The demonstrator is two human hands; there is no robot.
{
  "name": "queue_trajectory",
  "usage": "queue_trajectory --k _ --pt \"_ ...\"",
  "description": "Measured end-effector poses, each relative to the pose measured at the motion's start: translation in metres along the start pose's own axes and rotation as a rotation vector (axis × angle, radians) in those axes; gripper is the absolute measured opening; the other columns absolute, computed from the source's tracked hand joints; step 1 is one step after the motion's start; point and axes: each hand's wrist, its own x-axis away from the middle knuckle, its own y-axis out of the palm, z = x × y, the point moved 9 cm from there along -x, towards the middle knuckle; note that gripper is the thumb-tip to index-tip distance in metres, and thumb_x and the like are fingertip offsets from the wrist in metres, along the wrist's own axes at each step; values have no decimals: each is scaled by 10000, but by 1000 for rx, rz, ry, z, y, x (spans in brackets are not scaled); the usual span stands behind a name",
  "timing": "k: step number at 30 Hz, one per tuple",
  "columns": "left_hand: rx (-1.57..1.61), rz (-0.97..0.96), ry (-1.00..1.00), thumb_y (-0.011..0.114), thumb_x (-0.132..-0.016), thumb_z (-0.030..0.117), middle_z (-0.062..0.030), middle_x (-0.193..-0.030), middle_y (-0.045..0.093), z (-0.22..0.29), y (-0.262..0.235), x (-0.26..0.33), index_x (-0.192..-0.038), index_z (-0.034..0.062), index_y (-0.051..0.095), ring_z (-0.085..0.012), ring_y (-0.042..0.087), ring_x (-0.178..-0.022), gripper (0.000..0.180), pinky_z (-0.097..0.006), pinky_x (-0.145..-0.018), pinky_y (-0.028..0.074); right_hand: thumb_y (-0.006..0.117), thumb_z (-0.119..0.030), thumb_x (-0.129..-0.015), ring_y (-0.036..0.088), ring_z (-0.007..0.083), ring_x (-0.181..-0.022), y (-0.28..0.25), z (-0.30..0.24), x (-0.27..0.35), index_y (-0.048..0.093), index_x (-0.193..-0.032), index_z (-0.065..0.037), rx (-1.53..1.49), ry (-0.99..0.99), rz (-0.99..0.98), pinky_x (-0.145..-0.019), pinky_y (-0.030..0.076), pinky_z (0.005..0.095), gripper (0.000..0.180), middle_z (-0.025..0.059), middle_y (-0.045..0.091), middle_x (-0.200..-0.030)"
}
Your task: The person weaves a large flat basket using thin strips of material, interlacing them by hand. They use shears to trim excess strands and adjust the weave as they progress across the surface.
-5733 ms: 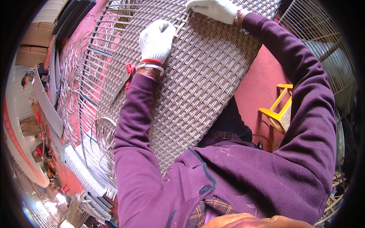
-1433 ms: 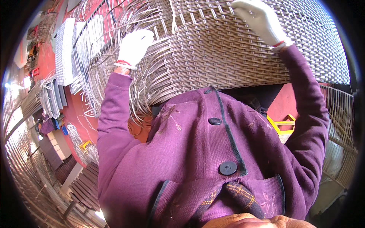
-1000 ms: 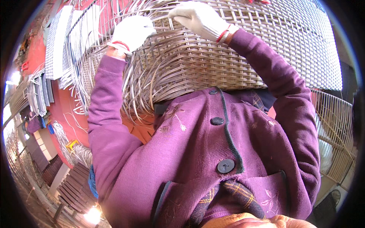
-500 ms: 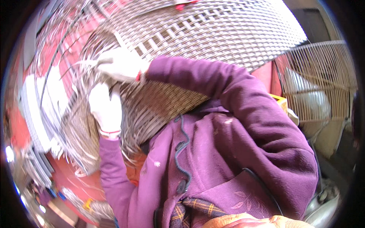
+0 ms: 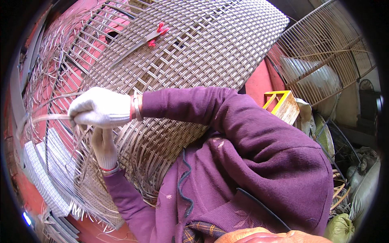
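A large woven panel of grey-brown flat strips spreads in front of me. My right hand, in a white glove, is closed in a pinch at the panel's left part. From its fingertips a blurred weaving strip runs out to the left. Just below it is my left hand, also gloved, pointing up with its fingers together. Its fingertips are hidden behind the right hand, so what they grip cannot be made out. Loose strip ends curl around both hands. Scissors with red-wrapped handles lie on the panel.
Bare frame rods stretch beyond the weaving at upper left, over red flooring with tangled strips. White patterned sheets lie at left. To the right stand a yellow-edged box, a slatted rack and several bags.
My view has shifted, bringing the scissors fully into sight. My right hand has drawn a strip out to the left, while my left hand stays close beneath it.
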Motion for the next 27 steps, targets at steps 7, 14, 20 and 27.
queue_trajectory --k 7,14,20,27 --pt "416 -46 -148 485 -1086 286 -125 -805 711 -6 16 -16 -940 -29 685 -130 601 -615 400 -257 -593 458 609 -279 -958 726 344 -767 -56 77 -16 776 -990 -127 591 117 174 -737 568 424 227 156 740 -841" --pt "621 26 -34 486 -1106 348 1 -594 490 -5 16 -22 -766 92 558 -63 380 -474 431 -250 -463 249 676 -545 -891 669 281 -1009 -39 174 -75 743 -982 -179 1225 45 -214 -858 452 474 383 52 726 -978" --pt "803 168 -136 484 -1094 314 19 -617 391 -30 11 -10 -740 121 443 -97 375 -519 405 -266 -496 279 552 -610 -969 733 316 -991 -37 233 -91 761 -1101 -233 1066 321 -523 -852 524 483 451 71 769 -1053" --pt "848 190 -153 446 -1067 225 20 -642 338 -50 12 -8 -772 112 407 -96 368 -512 318 -261 -487 292 550 -526 -995 734 338 -918 -45 219 -69 774 -1135 -230 979 231 -491 -811 566 445 397 89 773 -999"
